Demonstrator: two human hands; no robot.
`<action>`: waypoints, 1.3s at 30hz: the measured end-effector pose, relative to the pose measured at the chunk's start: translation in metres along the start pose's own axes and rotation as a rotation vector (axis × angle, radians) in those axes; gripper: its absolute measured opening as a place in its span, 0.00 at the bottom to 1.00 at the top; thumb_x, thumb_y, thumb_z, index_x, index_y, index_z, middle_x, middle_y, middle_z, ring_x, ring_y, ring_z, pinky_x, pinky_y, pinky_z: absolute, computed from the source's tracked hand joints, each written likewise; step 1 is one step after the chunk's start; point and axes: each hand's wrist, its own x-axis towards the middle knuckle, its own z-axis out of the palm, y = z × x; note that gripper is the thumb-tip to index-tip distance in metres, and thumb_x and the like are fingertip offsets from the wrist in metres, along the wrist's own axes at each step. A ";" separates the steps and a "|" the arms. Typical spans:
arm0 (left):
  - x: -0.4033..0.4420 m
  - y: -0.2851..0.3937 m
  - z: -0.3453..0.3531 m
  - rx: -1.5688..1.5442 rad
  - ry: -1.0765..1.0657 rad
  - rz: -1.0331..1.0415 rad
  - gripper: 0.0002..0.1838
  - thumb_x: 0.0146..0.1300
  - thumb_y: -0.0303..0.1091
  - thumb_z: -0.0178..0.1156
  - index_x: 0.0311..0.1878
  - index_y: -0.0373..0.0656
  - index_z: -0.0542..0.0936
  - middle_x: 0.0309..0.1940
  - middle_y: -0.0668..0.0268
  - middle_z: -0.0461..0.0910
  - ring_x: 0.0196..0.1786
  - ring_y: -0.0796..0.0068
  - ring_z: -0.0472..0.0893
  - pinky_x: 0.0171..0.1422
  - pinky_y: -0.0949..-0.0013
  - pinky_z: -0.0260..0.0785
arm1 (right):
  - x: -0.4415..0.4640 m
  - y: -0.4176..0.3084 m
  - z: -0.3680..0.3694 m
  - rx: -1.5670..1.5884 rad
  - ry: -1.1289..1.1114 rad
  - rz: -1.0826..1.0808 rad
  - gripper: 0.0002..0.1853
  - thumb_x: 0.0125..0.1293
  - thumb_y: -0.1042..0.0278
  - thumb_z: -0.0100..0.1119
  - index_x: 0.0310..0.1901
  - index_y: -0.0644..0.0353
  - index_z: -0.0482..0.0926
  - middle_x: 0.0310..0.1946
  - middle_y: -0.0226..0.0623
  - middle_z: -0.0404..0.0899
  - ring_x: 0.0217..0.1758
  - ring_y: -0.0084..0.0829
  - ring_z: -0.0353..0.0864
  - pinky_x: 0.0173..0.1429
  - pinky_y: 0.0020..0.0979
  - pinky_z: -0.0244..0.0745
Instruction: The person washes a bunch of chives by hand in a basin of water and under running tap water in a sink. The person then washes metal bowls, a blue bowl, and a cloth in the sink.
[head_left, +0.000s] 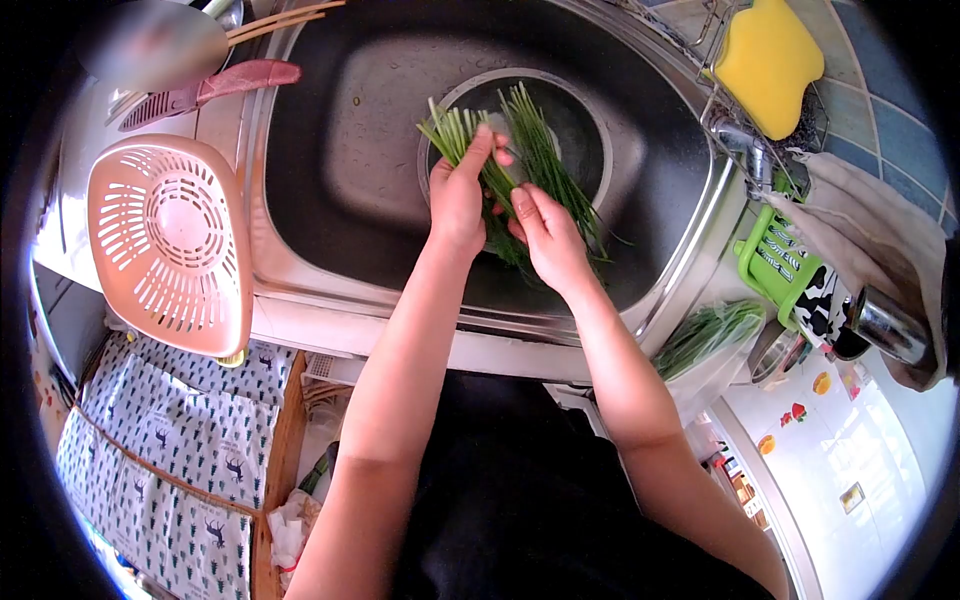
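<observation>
Over the dark sink (pixel 350 150), my left hand (pixel 462 195) is wrapped round a bunch of green stalks (pixel 458 130), whose pale cut ends point up and to the left. My right hand (pixel 545 225) pinches the same bunch lower down, close beside my left. More long green stalks (pixel 545 145) lie just beyond my hands, in or over a round basin (pixel 597 130) that stands in the sink. The leafy ends below my hands are partly hidden by my fingers.
A pink colander (pixel 240 260) sits left of the sink, below a pink-handled knife (pixel 250 80). At the right are a yellow cloth (pixel 768 65) on a wire rack, a faucet (pixel 740 140), a green basket (pixel 775 255) and a plastic bag of greens (pixel 710 340).
</observation>
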 end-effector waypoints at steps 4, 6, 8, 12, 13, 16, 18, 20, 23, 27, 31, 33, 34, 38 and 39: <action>0.006 0.005 0.003 -0.068 0.156 -0.162 0.19 0.64 0.53 0.58 0.25 0.53 0.68 0.19 0.77 0.67 0.20 0.81 0.65 0.22 0.73 0.54 | -0.009 -0.003 0.005 -0.140 -0.004 0.000 0.16 0.74 0.56 0.46 0.41 0.64 0.73 0.19 0.38 0.72 0.22 0.29 0.70 0.30 0.32 0.67; 0.012 0.001 -0.002 -0.071 0.153 -0.179 0.18 0.65 0.52 0.59 0.27 0.52 0.70 0.20 0.76 0.69 0.22 0.80 0.68 0.25 0.73 0.59 | -0.012 -0.003 0.005 -0.130 -0.014 0.013 0.17 0.74 0.56 0.46 0.41 0.65 0.73 0.20 0.38 0.73 0.22 0.28 0.70 0.30 0.31 0.67; 0.015 -0.003 -0.006 -0.095 0.146 -0.172 0.15 0.65 0.50 0.59 0.30 0.51 0.73 0.22 0.75 0.73 0.24 0.80 0.71 0.29 0.73 0.63 | -0.012 -0.003 0.004 -0.100 -0.019 0.034 0.17 0.74 0.56 0.47 0.42 0.65 0.73 0.21 0.37 0.74 0.23 0.26 0.70 0.31 0.30 0.67; 0.016 -0.006 -0.014 -0.171 0.119 -0.080 0.12 0.67 0.46 0.59 0.39 0.48 0.77 0.31 0.72 0.80 0.34 0.80 0.76 0.38 0.73 0.69 | -0.014 -0.005 -0.002 -0.029 -0.040 0.054 0.17 0.74 0.57 0.46 0.43 0.65 0.73 0.25 0.33 0.76 0.24 0.21 0.69 0.31 0.26 0.67; 0.020 -0.009 -0.019 -0.187 0.112 -0.050 0.12 0.67 0.45 0.58 0.41 0.47 0.78 0.34 0.71 0.81 0.36 0.81 0.77 0.40 0.73 0.70 | -0.015 -0.005 -0.004 -0.018 -0.051 0.049 0.17 0.75 0.57 0.46 0.43 0.65 0.74 0.26 0.32 0.77 0.25 0.20 0.69 0.32 0.25 0.67; 0.031 -0.005 -0.034 -0.232 0.109 -0.028 0.12 0.69 0.43 0.56 0.46 0.45 0.78 0.42 0.71 0.82 0.32 0.84 0.70 0.36 0.78 0.64 | -0.025 -0.010 -0.012 0.115 -0.041 0.144 0.16 0.75 0.58 0.45 0.44 0.64 0.74 0.30 0.29 0.78 0.25 0.17 0.66 0.31 0.21 0.65; 0.027 -0.001 -0.035 -0.138 0.085 -0.008 0.15 0.69 0.43 0.55 0.50 0.43 0.77 0.46 0.71 0.82 0.29 0.84 0.62 0.32 0.80 0.57 | -0.026 -0.011 -0.018 0.131 -0.037 0.152 0.16 0.75 0.57 0.45 0.44 0.63 0.75 0.32 0.27 0.79 0.25 0.15 0.65 0.30 0.19 0.64; 0.018 0.001 -0.030 -0.092 0.040 -0.009 0.15 0.68 0.43 0.57 0.49 0.42 0.79 0.44 0.71 0.83 0.28 0.86 0.63 0.31 0.80 0.57 | -0.026 -0.015 -0.021 0.124 -0.024 0.153 0.16 0.76 0.58 0.44 0.44 0.63 0.75 0.32 0.28 0.79 0.23 0.14 0.63 0.28 0.18 0.61; -0.005 0.006 -0.015 0.038 -0.018 -0.029 0.16 0.66 0.44 0.60 0.47 0.42 0.80 0.43 0.71 0.83 0.30 0.88 0.64 0.31 0.80 0.57 | -0.020 -0.019 -0.020 0.103 0.003 0.122 0.16 0.76 0.59 0.43 0.43 0.63 0.75 0.31 0.28 0.79 0.23 0.14 0.63 0.27 0.20 0.60; -0.021 0.004 0.001 0.151 -0.023 0.015 0.12 0.63 0.40 0.63 0.43 0.42 0.82 0.39 0.70 0.83 0.34 0.89 0.72 0.32 0.79 0.62 | -0.014 -0.017 -0.013 0.019 0.058 0.088 0.15 0.75 0.59 0.46 0.39 0.64 0.72 0.22 0.27 0.71 0.22 0.16 0.64 0.27 0.22 0.60; -0.015 0.003 0.001 0.032 0.016 0.063 0.07 0.63 0.34 0.63 0.40 0.41 0.81 0.31 0.70 0.82 0.25 0.90 0.69 0.27 0.80 0.64 | -0.014 -0.019 -0.003 0.006 0.126 0.039 0.14 0.74 0.61 0.48 0.36 0.64 0.70 0.19 0.27 0.67 0.22 0.18 0.64 0.26 0.24 0.61; -0.012 0.002 0.000 -0.013 0.077 0.068 0.07 0.63 0.34 0.63 0.39 0.41 0.81 0.30 0.70 0.82 0.22 0.90 0.66 0.25 0.81 0.61 | -0.017 -0.026 0.001 -0.061 0.149 0.003 0.13 0.74 0.61 0.48 0.36 0.64 0.70 0.19 0.27 0.67 0.21 0.18 0.64 0.25 0.26 0.61; -0.011 0.002 0.000 0.008 0.080 0.079 0.06 0.64 0.33 0.61 0.39 0.41 0.81 0.28 0.70 0.81 0.21 0.91 0.63 0.24 0.82 0.58 | -0.018 -0.025 0.002 -0.079 0.149 -0.004 0.13 0.74 0.62 0.48 0.35 0.64 0.70 0.18 0.28 0.66 0.21 0.19 0.64 0.25 0.26 0.61; -0.008 -0.001 -0.002 -0.001 0.077 0.101 0.08 0.65 0.35 0.58 0.40 0.41 0.80 0.26 0.73 0.77 0.22 0.89 0.64 0.25 0.80 0.57 | -0.022 -0.020 0.005 -0.134 0.148 -0.044 0.13 0.73 0.62 0.49 0.35 0.64 0.70 0.17 0.32 0.66 0.20 0.21 0.63 0.25 0.27 0.61; -0.009 -0.002 -0.002 0.008 0.097 0.092 0.09 0.65 0.37 0.58 0.40 0.41 0.80 0.25 0.73 0.76 0.23 0.88 0.64 0.26 0.79 0.57 | -0.022 -0.020 0.006 -0.143 0.148 -0.057 0.13 0.73 0.62 0.49 0.35 0.63 0.70 0.17 0.33 0.66 0.20 0.22 0.63 0.25 0.28 0.61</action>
